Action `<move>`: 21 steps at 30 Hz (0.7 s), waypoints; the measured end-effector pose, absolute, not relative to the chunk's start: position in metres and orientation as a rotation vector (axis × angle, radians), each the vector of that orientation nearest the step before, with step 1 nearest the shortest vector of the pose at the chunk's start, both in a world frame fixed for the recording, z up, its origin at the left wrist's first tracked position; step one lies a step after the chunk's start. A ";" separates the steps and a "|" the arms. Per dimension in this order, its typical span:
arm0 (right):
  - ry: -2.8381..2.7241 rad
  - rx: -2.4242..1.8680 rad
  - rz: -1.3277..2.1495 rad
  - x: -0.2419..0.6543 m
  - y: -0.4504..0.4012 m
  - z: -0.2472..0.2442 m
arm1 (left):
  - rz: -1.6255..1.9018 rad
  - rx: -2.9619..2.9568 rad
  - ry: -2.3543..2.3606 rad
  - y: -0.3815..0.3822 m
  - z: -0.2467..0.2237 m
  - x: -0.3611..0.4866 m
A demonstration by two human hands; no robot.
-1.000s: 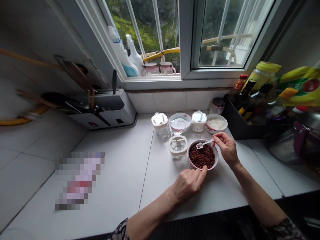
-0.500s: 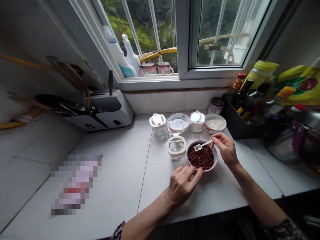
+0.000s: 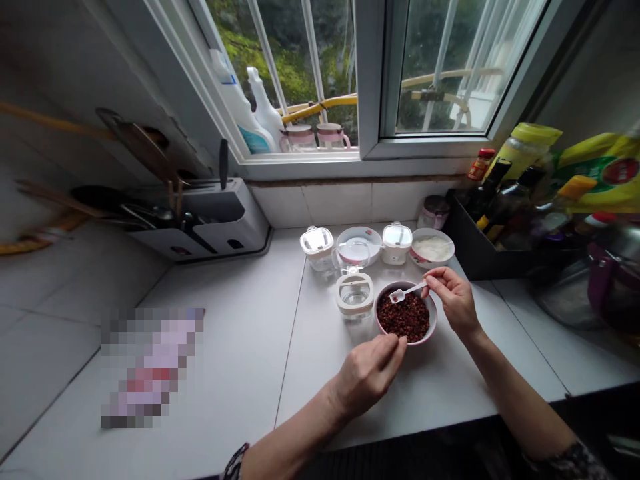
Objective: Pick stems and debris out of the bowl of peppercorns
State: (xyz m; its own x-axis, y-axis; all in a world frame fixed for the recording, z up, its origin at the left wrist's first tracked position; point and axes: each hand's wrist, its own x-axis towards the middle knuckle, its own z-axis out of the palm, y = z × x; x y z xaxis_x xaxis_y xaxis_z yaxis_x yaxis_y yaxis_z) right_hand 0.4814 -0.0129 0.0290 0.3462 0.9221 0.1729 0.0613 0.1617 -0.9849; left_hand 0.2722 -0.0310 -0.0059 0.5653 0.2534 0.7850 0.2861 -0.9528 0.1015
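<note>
My right hand (image 3: 453, 300) pinches the handle of a small white spoon (image 3: 400, 295). The square scoop of the spoon is over dark red peppercorns (image 3: 407, 320), with a few reddish bits in it. These peppercorns fill a pink-rimmed bowl (image 3: 434, 327). At the bowl's near edge, my left hand (image 3: 373, 370) has thumb and fingers closed on the rim. Just left of the bowl stands a clear seasoning jar (image 3: 354, 308) with a cream collar, its transparent lid (image 3: 353, 257) flipped up; no contents show inside.
Behind are two lidded jars (image 3: 318, 250) (image 3: 397, 245), a bowl with white powder (image 3: 373, 235) and a bowl of white grains (image 3: 453, 252). A black box of bottles (image 3: 460, 257) stands at right, a grey utensil holder (image 3: 250, 230) at back left. A blurred packet (image 3: 155, 367) lies left.
The fingers of my left hand have drawn closer together at the bowl's rim. My right hand and the spoon stay nearly where they were; the whole view has shifted slightly.
</note>
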 end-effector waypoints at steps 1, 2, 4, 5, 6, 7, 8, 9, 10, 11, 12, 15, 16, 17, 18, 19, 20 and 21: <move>-1.036 -1.256 0.814 0.481 -0.013 0.029 | -1.361 -2.774 -0.480 -0.031 -0.007 0.272; -1.031 -1.260 0.817 0.482 -0.013 0.029 | -1.352 -2.798 -0.484 -0.032 -0.008 0.272; -1.021 -1.269 0.816 0.482 -0.012 0.028 | -1.340 -2.837 -0.496 -0.032 -0.009 0.271; -1.016 -1.272 0.814 0.483 -0.012 0.028 | -1.334 -2.852 -0.503 -0.033 -0.010 0.271; -1.009 -1.272 0.813 0.483 -0.011 0.027 | -1.333 -2.863 -0.514 -0.033 -0.010 0.271; -0.999 -1.268 0.814 0.484 -0.011 0.027 | -1.335 -2.871 -0.522 -0.033 -0.009 0.272; -0.985 -1.262 0.816 0.484 -0.010 0.026 | -1.342 -2.871 -0.524 -0.033 -0.009 0.272; -0.967 -1.252 0.817 0.483 -0.009 0.027 | -1.347 -2.862 -0.515 -0.033 -0.008 0.272; -0.950 -1.241 0.819 0.482 -0.009 0.028 | -1.352 -2.850 -0.506 -0.033 -0.007 0.272; -0.939 -1.230 0.822 0.480 -0.009 0.029 | -1.357 -2.841 -0.503 -0.032 -0.006 0.273; -0.937 -1.219 0.830 0.477 -0.008 0.032 | -1.359 -2.836 -0.506 -0.032 -0.006 0.273; -0.992 -1.183 0.856 0.465 -0.008 0.044 | -1.359 -2.842 -0.516 -0.032 -0.005 0.274; -1.019 -1.167 0.850 0.460 -0.008 0.048 | -1.358 -2.844 -0.518 -0.032 -0.005 0.274; -1.046 -1.153 0.831 0.455 -0.007 0.051 | -1.354 -2.846 -0.515 -0.032 -0.006 0.274; -1.070 -1.142 0.805 0.450 -0.006 0.054 | -1.349 -2.858 -0.526 -0.032 -0.007 0.274; -1.095 -1.138 0.781 0.446 -0.005 0.056 | -1.353 -2.868 -0.542 -0.032 -0.007 0.274; -1.121 -1.138 0.751 0.442 -0.004 0.057 | -1.335 -2.879 -0.525 -0.032 -0.007 0.274; -1.156 -1.145 0.716 0.438 -0.002 0.056 | -1.333 -2.886 -0.536 -0.032 -0.007 0.273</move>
State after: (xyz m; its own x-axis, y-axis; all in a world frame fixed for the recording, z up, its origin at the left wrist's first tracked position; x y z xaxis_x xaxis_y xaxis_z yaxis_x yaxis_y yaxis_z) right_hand 0.4378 -0.0024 0.0560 0.2945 0.8991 0.3239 0.1105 0.3046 -0.9460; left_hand 0.2734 -0.0321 -0.0074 0.6033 0.3314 0.7254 0.2634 -0.9413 0.2109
